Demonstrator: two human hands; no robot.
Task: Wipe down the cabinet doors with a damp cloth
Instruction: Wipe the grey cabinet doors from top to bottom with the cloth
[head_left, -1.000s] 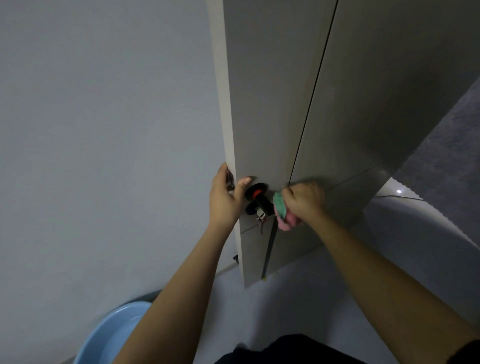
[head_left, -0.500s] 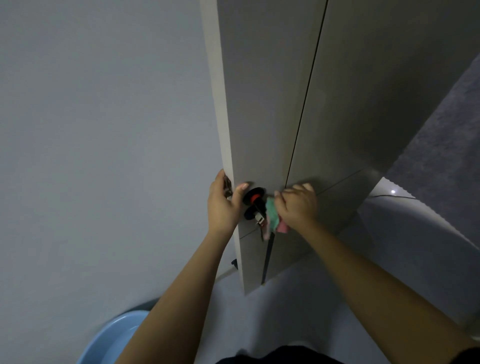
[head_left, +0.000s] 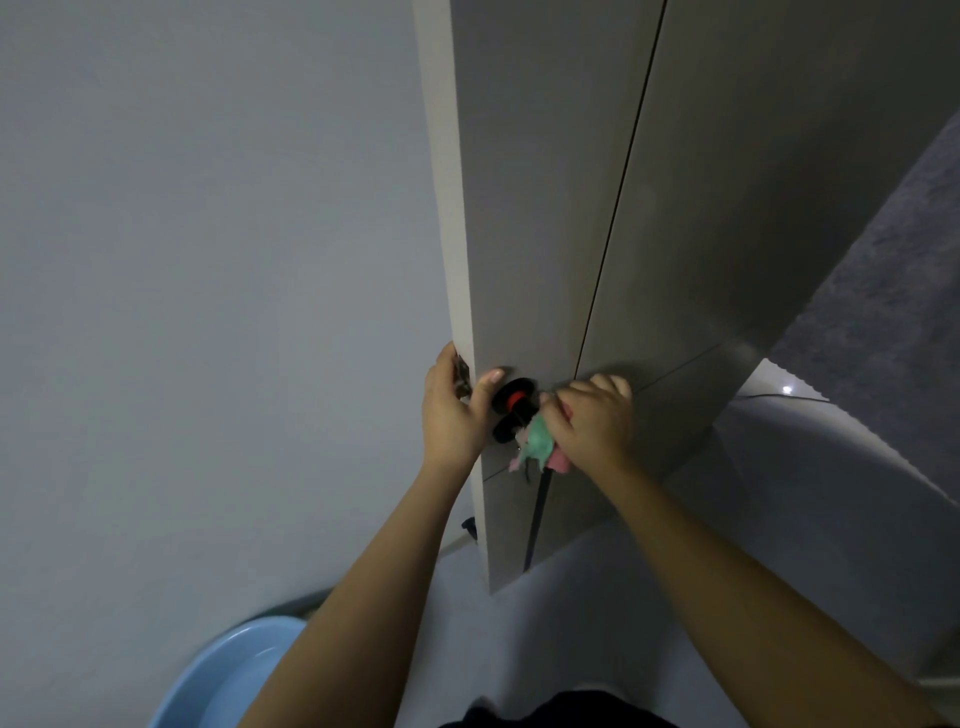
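While the left hand grips the left edge of the tall grey flat-panel cabinet door, fingers hooked round that edge and thumb laid on the door's face, the right hand is clenched round a crumpled green-and-pink damp cloth and holds it against the door just beside a round black knob with a red collar. That knob sits low on the left door, near the vertical seam with the neighbouring grey door; loose corners of the cloth hang below the fist. Being soft and limp, the cloth probably weighs next to nothing and will bunch up or slip out of a light pinch, so it is best kept balled in the palm with the fingers wrapped over it, as it is here. Stiff and smooth, the door likely swings if pushed, which is why steadying it by its free edge makes sense. A pale blue round plastic basin stands on the floor at the lower left, near the cabinet's bottom corner.
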